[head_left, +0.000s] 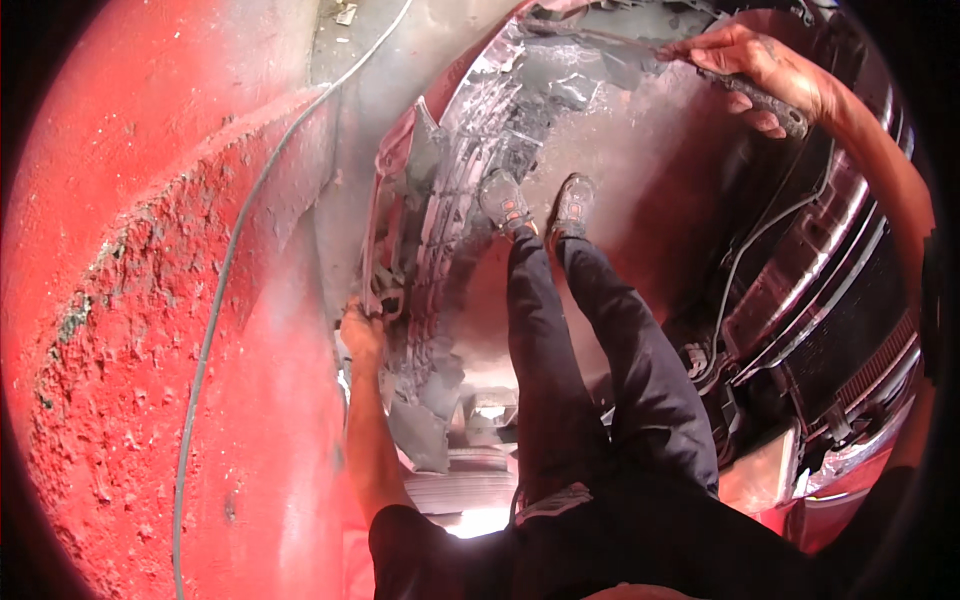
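Observation:
My left hand point(361, 337) grips the pink-edged side of a long, curved, battered panel point(392, 190), which looks like a vehicle bumper, left of my shoes. My right hand point(772, 80) is raised at the upper right, its fingers wrapped round a long dark piece point(740, 92) near the panel's far end. I cannot make out whether that piece is part of the panel or separate. The panel's inner face is grey and scuffed, with ragged ribs along its length. Both my feet point(505, 200) stand on the dusty floor inside its curve.
A red wall point(130, 300) with a rough, flaking band fills the left, with a grey cable point(238, 225) hanging across it. On the right is a vehicle's exposed front point(790, 280), with a metal beam, a radiator and loose hoses. Grey concrete point(365, 60) shows at the top.

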Demonstrator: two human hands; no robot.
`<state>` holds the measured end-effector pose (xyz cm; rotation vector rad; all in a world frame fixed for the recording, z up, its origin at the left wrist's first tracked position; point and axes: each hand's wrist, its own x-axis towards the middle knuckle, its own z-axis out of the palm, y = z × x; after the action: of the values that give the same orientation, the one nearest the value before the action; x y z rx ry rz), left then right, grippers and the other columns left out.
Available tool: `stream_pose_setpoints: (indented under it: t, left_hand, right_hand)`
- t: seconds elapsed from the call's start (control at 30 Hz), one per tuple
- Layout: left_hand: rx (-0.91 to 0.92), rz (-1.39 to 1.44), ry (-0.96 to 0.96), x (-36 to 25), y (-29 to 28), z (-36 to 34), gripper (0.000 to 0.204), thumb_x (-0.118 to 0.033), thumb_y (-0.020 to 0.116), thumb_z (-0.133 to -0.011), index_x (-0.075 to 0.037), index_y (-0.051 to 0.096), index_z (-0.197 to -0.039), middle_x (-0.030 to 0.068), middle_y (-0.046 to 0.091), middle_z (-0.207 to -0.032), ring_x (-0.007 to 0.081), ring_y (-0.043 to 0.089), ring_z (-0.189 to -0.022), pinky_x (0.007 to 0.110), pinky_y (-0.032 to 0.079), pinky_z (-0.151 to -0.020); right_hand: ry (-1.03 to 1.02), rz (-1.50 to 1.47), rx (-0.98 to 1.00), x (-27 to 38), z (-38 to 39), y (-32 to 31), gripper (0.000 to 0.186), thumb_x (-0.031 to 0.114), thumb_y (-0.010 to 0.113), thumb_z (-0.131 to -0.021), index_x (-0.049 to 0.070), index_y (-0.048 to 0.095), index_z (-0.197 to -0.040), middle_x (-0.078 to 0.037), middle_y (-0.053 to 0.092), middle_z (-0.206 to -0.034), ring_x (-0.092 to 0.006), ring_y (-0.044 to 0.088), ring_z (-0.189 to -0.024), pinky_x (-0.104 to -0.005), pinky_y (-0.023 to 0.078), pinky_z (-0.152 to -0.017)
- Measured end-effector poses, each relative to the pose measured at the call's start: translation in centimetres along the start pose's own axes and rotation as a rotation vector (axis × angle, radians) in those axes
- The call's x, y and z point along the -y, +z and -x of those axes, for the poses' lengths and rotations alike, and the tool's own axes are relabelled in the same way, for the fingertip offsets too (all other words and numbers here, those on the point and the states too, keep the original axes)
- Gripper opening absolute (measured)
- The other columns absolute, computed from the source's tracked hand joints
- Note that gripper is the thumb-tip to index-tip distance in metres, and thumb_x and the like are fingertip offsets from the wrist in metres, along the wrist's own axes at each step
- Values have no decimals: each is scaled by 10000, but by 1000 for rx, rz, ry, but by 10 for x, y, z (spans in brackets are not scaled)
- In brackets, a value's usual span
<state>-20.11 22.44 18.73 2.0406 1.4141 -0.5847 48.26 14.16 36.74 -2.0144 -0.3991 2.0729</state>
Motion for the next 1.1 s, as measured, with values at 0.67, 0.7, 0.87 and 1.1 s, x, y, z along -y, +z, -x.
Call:
stream_pose_setpoints:
  t: [0.67, 0.7, 0.87, 1.1]
  left_hand:
    - [61, 505, -377, 65, 45, 17, 302, -8, 584, -771, -48, 619, -1068, 125, 682, -866, 266, 661, -755, 385, 530, -707]
    - [102, 369, -280, 52, 41, -1, 308, -18, 589, -765, -43, 617, -1071, 140, 683, -872, 278, 662, -761, 393, 527, -712]
    - [66, 128, 62, 15, 12, -4, 342, -38, 584, -767, -29, 599, -1108, 185, 681, -857, 334, 663, -771, 430, 523, -732]
    - [114, 100, -192, -29, -8, 5, 388, 8, 607, -774, -22, 587, -1161, 186, 676, -809, 311, 681, -727, 430, 543, -658]
  right_hand:
    - [60, -129, 258, -22, -21, -31, 327, 288, 485, -1035, 140, 552, -1320, 2, 532, -677, -114, 498, -496, -265, 423, -398]
    - [30, -33, 149, -18, -5, -25, 293, 288, 492, -1025, 135, 589, -1255, 9, 532, -678, -107, 529, -523, -268, 434, -403]
    - [-598, 847, -42, -7, -14, -32, 235, 204, 504, -972, 17, 638, -1016, -193, 646, -759, -329, 626, -629, -430, 494, -558]
    - [126, -50, 315, 41, 6, -29, 232, 191, 468, -1000, 17, 619, -1033, -87, 597, -691, -214, 579, -540, -360, 460, -443]
